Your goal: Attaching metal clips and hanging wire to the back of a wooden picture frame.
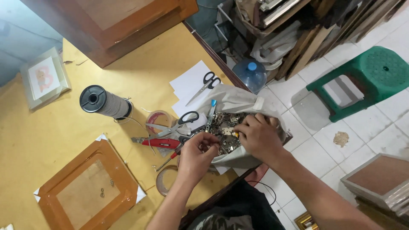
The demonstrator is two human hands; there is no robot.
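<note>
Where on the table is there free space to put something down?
Bare yellow tabletop lies between the thread spool, the small pale frame and the orange frame. Another patch lies between the spool and the white papers. It is crowded around the bag of metal hardware, with scissors, pliers and both hands.

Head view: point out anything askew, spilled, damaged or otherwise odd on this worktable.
The grey bag of small metal hardware that both hands dig into sags over the table edge. The orange picture frame lies face down and skewed, with torn white paper sticking out at its corners. A loose cord trails from the grey spool. Nothing looks spilled.
</note>
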